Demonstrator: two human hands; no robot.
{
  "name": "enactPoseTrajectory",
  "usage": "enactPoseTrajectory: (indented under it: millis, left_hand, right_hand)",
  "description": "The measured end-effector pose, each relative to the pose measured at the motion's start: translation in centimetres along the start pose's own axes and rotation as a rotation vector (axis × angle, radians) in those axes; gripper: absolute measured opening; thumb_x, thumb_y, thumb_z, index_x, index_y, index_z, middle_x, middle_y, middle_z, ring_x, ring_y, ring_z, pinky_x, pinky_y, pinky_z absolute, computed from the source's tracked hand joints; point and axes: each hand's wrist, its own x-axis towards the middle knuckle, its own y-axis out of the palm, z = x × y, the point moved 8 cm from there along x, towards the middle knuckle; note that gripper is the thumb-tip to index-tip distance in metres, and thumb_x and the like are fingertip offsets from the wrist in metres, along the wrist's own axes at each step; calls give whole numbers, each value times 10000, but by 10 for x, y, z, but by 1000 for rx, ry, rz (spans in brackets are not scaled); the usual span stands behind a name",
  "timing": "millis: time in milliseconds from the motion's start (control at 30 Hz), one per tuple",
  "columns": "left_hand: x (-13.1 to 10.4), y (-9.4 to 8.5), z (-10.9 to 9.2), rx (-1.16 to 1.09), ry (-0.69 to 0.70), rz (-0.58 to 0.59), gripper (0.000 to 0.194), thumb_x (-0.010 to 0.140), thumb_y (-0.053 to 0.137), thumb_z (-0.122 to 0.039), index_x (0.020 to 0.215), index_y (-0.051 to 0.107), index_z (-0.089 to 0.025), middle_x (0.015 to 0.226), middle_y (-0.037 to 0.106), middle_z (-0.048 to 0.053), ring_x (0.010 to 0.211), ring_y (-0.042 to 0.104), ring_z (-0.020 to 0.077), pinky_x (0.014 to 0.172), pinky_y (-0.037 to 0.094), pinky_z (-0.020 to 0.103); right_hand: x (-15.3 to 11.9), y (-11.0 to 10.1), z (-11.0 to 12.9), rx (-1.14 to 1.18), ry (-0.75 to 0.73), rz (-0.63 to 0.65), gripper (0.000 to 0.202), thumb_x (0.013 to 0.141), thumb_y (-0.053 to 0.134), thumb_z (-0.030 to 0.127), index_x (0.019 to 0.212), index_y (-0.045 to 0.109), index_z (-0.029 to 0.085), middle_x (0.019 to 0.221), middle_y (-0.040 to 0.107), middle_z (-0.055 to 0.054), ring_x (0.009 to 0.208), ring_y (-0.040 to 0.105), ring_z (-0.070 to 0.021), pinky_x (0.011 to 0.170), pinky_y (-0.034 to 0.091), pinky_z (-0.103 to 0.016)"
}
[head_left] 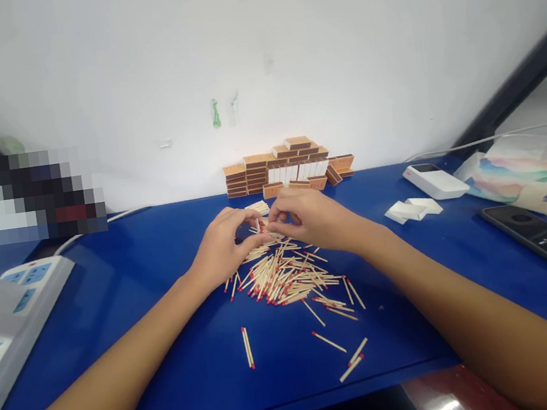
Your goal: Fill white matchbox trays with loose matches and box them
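Note:
My left hand curves its thumb and fingers around a small white matchbox tray, mostly hidden, with red match heads showing by it. My right hand is close beside it, its fingertips pinched together at the tray; what they hold is hidden. Below both hands spreads a loose heap of red-tipped matches. Just behind the fingers lies a neat bunch of matches. Stacked brown matchboxes stand against the wall, with several white-faced ones upright in front.
A grey-and-white power strip lies at the left. On the right are empty white trays, a white device, a tissue pack and a black phone. Stray matches lie near the blue table's front edge.

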Motion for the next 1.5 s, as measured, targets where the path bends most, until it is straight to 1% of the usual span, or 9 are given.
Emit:
enactPoseTrajectory:
  millis: [133,300,433,567,700,900,1067,1233,1500]
  left_hand:
    - [0,0,1,-1,-7,6,303,911,823,-394,1152,716,-245,1037,738,50,992,681,220,848,559,354]
    - [0,0,2,7,-13,2,329,903,832,-401,1166,711,-243,1023,743,48,991,683,223,849,561,358]
    - [0,0,7,-20,-43,-16,327,905,827,-407,1161,714,-237,1009,751,46,968,694,218,839,574,360]
    - [0,0,8,-40,-53,-28,314,902,829,-382,1156,715,-239,1043,755,55,976,706,216,848,589,363]
    - [0,0,7,-45,-53,-23,322,894,837,-370,1162,714,-238,1036,752,54,961,704,211,837,592,357]
    - [0,-3,8,-40,-71,-44,334,891,841,-359,1173,710,-237,1038,756,52,965,712,210,852,594,369]
    - [0,-2,7,-36,-55,-41,337,888,847,-363,1169,708,-239,1030,763,51,969,709,215,845,591,367]
    - [0,-1,6,-31,-53,-35,350,883,856,-358,1174,712,-227,1048,759,55,971,713,208,850,590,360]
    - [-1,-1,7,-34,-54,-32,340,883,856,-345,1170,713,-231,1042,747,46,955,707,197,837,586,343]
  right_hand:
    - [0,6,-3,16,62,65,113,981,671,269,902,699,192,877,671,-50,786,576,-177,680,395,-324]
    - [0,6,-4,21,62,75,121,992,632,264,905,677,193,872,670,-48,777,574,-174,692,404,-323]
    - [0,3,-4,0,49,41,98,983,618,250,906,645,196,887,649,-47,780,576,-174,697,415,-320]
    - [0,1,1,-85,-10,-24,128,1015,559,254,929,631,194,971,638,-82,869,591,-202,759,439,-341]
    - [0,3,1,-134,-20,-22,178,1051,537,300,973,646,183,1026,660,-107,915,613,-223,773,443,-356]
    - [-1,-7,0,-134,-29,-74,177,1034,551,276,897,629,197,944,646,-83,840,578,-205,746,426,-355]
    - [-2,-3,-1,-93,-14,-11,117,1004,594,275,929,651,206,946,630,-67,819,561,-193,731,420,-341]
    - [-2,0,-6,-80,19,1,161,1009,610,291,875,619,201,940,635,-71,835,570,-198,725,415,-342]
    - [-2,4,-9,-21,28,39,113,1013,593,225,915,644,203,951,655,-64,879,586,-203,758,422,-343]
